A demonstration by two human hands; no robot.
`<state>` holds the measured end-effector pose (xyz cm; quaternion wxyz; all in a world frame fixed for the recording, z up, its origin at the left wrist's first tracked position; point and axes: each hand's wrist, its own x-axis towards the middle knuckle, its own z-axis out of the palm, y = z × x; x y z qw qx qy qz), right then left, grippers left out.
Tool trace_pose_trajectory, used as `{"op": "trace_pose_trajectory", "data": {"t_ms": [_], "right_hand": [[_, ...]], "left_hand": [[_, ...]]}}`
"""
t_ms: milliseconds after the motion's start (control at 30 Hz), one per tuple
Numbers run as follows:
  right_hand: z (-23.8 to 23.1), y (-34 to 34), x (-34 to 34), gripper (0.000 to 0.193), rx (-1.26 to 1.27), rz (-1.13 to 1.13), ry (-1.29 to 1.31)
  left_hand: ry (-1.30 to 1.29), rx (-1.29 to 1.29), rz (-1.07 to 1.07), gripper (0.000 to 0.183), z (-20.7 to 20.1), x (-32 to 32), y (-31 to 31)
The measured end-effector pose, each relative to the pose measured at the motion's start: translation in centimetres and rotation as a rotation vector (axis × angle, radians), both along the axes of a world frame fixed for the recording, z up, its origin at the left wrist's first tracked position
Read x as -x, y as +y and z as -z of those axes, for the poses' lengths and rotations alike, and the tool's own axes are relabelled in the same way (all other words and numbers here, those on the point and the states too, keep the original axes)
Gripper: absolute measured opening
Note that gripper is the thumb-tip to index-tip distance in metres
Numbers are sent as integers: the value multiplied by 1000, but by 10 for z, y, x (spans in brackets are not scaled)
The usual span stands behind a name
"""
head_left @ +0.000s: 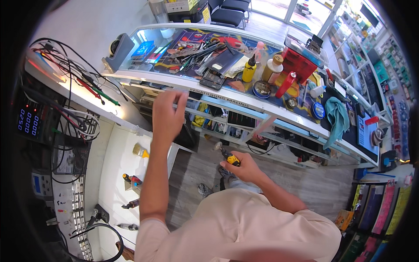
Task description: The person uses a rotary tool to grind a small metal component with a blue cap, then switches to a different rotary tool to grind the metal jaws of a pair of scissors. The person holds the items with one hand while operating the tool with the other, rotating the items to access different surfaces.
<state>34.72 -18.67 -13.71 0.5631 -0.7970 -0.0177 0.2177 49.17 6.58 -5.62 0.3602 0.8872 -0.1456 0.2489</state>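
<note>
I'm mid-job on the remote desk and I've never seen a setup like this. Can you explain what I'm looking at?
There is no robot here: these are a person's own two bare hands. The single picture comes from a wide fisheye camera worn on the person's head, looking down, so straight edges bend near the rim. Picture left is the person's left.

The right hand grips a yellow-and-black handheld tool with a small round tip. The left hand is raised near the counter's front edge; whether it holds anything small, I can't tell.

On the counter lie a pile of hand tools, a yellow bottle, a red bottle and a teal cloth.
</note>
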Motion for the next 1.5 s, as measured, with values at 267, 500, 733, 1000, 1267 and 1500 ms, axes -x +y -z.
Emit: {"op": "trace_pose_trajectory", "data": {"t_ms": [267, 500, 733, 1000, 1267, 1500], "right_hand": [[10, -49, -13, 42, 20, -3, -25], [11, -72, -28, 38, 43, 75, 18], [6, -76, -48, 44, 1, 20, -5], [-1, -51, -63, 34, -102, 12, -129], [-68, 2, -103, 43, -923, 113, 13], [-88, 31, -94, 24, -759, -46, -9]], "left_hand": [[278, -409, -172, 43, 5, -276, -65], [687, -134, -105, 47, 22, -339, -54], [524, 693, 133, 30, -9, -300, -21], [290, 1243, 326, 29, -54, -183, -15], [266, 1217, 206, 25, -37, 14, -49], [103, 1090, 118, 25, -25, 105, -40]]}}
